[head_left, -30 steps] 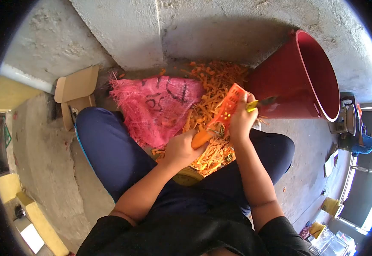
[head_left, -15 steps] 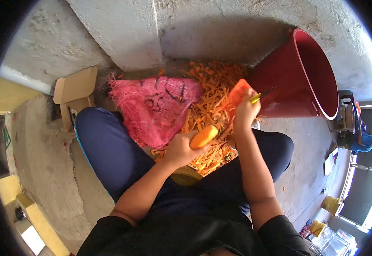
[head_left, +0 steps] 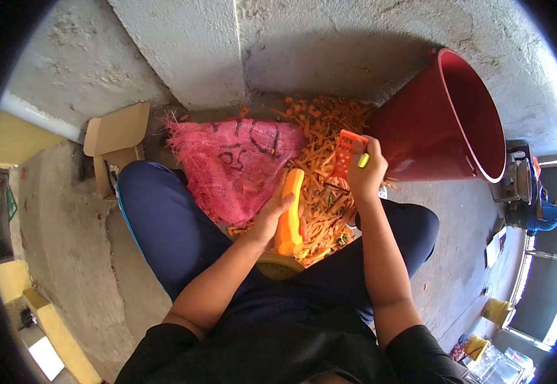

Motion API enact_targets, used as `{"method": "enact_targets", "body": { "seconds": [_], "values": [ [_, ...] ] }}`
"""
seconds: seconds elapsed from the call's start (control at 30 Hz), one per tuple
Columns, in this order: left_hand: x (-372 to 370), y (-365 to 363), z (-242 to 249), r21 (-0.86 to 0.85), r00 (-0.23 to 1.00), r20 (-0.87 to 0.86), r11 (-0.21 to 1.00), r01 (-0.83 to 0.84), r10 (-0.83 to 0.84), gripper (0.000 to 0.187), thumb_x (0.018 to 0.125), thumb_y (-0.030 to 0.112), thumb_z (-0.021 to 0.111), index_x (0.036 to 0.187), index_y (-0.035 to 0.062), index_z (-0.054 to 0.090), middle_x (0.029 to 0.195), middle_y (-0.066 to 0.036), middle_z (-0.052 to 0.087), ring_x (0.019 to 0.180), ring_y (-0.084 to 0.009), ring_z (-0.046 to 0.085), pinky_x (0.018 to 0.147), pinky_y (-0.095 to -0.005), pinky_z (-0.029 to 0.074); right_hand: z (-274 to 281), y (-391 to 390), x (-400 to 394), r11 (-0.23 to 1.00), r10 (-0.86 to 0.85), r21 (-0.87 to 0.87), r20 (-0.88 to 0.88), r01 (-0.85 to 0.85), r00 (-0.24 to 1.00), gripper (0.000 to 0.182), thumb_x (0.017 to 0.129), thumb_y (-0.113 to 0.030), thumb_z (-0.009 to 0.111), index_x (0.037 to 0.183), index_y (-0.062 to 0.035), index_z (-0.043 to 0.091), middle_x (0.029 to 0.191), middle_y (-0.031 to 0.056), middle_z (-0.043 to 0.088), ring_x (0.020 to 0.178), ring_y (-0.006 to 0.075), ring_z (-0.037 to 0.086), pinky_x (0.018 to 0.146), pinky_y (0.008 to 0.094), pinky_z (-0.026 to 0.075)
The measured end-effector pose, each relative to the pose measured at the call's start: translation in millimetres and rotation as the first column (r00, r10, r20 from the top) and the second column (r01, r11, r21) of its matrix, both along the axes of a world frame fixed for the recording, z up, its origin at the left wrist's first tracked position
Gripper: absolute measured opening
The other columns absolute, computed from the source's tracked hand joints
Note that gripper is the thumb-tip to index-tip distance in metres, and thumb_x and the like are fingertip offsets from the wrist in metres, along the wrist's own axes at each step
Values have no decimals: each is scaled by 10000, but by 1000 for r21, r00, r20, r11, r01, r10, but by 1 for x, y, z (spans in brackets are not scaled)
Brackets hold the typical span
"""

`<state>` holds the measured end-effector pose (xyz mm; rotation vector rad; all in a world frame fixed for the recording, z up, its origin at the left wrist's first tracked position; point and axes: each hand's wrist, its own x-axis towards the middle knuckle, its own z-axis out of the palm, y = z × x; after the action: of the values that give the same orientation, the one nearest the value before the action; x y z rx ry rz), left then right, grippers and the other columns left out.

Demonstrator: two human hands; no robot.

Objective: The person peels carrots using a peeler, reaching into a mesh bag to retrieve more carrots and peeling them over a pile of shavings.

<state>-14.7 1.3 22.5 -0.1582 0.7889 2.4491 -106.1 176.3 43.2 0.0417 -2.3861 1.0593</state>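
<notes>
My left hand (head_left: 272, 219) is wrapped around a peeled carrot (head_left: 290, 214), thumb across its side. The carrot stands nearly lengthwise, bright orange and smooth, above the heap of peelings (head_left: 323, 224). To its right, my right hand (head_left: 369, 171) grips a flat orange plastic tool with holes (head_left: 344, 153). A yellow-green handle (head_left: 363, 160) also shows between the right fingers; what it belongs to is hidden. Carrot and tool are apart. Below them, between my legs, the rim of a yellow container (head_left: 277, 267) shows under the peelings.
A pink mesh sack (head_left: 240, 160) with black writing lies left of the peelings. On the right a large maroon bucket (head_left: 419, 128) leans on its side by the wall. An open cardboard box (head_left: 118, 131) sits at the left. Farther right is a person in blue (head_left: 544, 216).
The carrot has turned from pointing toward the right to nearly lengthwise in my left hand. My right hand has lowered slightly, turning the orange tool so its holes show.
</notes>
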Motion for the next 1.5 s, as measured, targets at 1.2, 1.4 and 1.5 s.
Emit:
{"method": "enact_targets", "body": {
  "seconds": [1.2,1.4,1.5],
  "values": [
    [-12,-8,-7,-543,984,-155,823,-164,93,632,654,53,651,1188,47,314,1103,-72,436,1045,-185,416,924,-293,292,17,-14,29,647,571,-762,453,-36,685,162,858,-161,447,823,-40,549,705,6,558,598,88,520,541,237,426],
    [-9,-8,-3,-735,873,-468,608,-299,-137,539,615,80,712,1055,54,402,1013,-67,482,964,-163,460,842,-286,360,1,8,3,468,386,-856,421,220,821,183,846,-203,481,814,-37,549,673,8,548,539,92,513,499,236,431],
    [-7,-4,-5,-775,793,-556,499,-388,-248,504,607,90,722,1009,62,418,931,-69,512,893,-166,501,784,-283,398,-2,5,1,408,408,-875,431,261,805,194,843,-220,492,788,-43,546,666,-2,537,534,83,502,493,225,417]
  ]
}}
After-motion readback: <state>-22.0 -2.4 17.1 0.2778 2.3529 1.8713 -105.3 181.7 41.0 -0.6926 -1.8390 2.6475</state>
